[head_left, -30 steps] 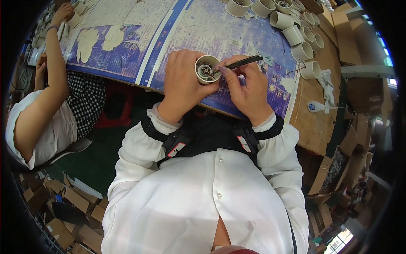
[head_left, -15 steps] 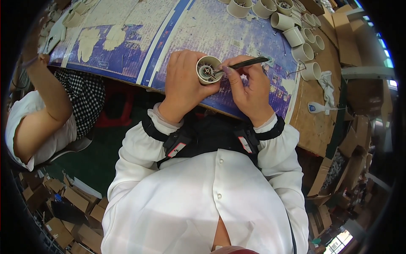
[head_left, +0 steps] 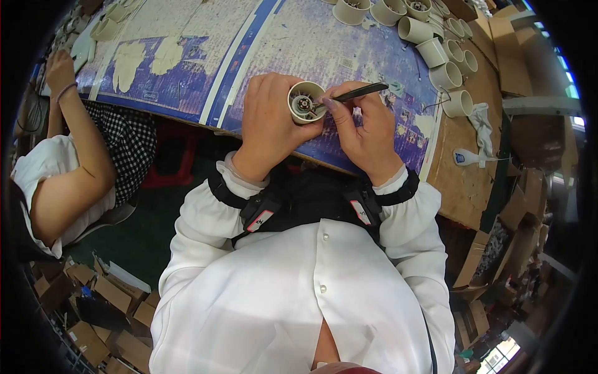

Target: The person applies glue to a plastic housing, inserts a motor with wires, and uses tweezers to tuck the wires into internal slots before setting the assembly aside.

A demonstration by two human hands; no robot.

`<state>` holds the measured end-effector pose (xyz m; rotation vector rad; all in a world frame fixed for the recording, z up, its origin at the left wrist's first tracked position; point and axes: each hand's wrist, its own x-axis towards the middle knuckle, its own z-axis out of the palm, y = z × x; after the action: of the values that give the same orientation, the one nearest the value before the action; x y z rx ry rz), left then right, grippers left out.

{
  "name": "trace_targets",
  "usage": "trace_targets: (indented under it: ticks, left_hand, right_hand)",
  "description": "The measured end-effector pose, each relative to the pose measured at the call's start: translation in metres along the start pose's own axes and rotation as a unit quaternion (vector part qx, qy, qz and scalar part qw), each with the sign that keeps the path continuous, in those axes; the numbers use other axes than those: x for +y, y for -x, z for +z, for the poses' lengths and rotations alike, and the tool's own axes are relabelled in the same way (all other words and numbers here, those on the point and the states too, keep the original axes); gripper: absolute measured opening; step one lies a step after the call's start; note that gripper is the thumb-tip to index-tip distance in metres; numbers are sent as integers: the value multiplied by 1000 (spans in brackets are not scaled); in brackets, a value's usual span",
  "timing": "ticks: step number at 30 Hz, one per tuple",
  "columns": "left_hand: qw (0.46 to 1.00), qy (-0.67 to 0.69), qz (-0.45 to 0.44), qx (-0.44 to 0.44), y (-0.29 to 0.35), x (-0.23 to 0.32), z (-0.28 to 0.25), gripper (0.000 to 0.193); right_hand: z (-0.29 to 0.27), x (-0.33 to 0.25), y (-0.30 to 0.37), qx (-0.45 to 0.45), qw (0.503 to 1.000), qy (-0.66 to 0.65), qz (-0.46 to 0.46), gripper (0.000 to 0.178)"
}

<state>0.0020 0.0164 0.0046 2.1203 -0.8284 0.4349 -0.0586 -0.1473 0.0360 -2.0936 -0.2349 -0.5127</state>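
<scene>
My left hand is wrapped round a cream cylindrical cup-shaped housing, its open top tilted towards me. Inside sits a round metal part with a dark centre, thin wires around it. In my right hand, pinched between thumb and fingers, is a slim black tool that looks like tweezers. Its tip reaches over the rim into the housing, beside the round part. Fingertips partly hide the tip, so what it touches is not visible. Both hands are above the table's near edge.
Several similar cream housings stand or lie at the back right, some with wires. A white cloth and a small white bottle lie on the brown board. At left, a co-worker's arm reaches to the blue-purple table covering. Cardboard boxes crowd the floor.
The tweezers and my right fingers have shifted slightly left and down at the housing. My left hand keeps its hold. The co-worker's arm has moved, and the hand now shows more plainly.
</scene>
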Motion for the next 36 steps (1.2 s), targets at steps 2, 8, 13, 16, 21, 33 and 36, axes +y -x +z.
trace_targets:
  ticks: [2, 8, 13, 16, 21, 33, 36]
  left_hand:
    - [1000, -3, 1, -1, 0, 0, 0, 49]
    - [1000, -1, 7, 2, 0, -1, 1, 50]
    - [1000, -7, 20, 13, 2, 0, 1, 52]
    - [999, -7, 24, 20, 1, 1, 1, 53]
    - [999, -2, 26, 22, 2, 0, 2, 54]
    - [1000, 1, 17, 14, 2, 1, 0, 50]
    - [1000, 3, 13, 10, 2, 1, 0, 48]
  right_hand:
    - [0, -1, 0, 3, 1000, -2, 5, 10]
    - [1, -2, -2, 5, 1000, 26, -17, 10]
    - [3, -2, 0, 8, 996, 41, -75, 9]
    - [1, 1, 1, 7, 997, 33, -69, 9]
    - [-1, 3, 4, 11, 1000, -17, -12, 11]
    - [-1, 1, 2, -13, 1000, 7, -21, 11]
    - [-1, 1, 2, -12, 1000, -2, -20, 11]
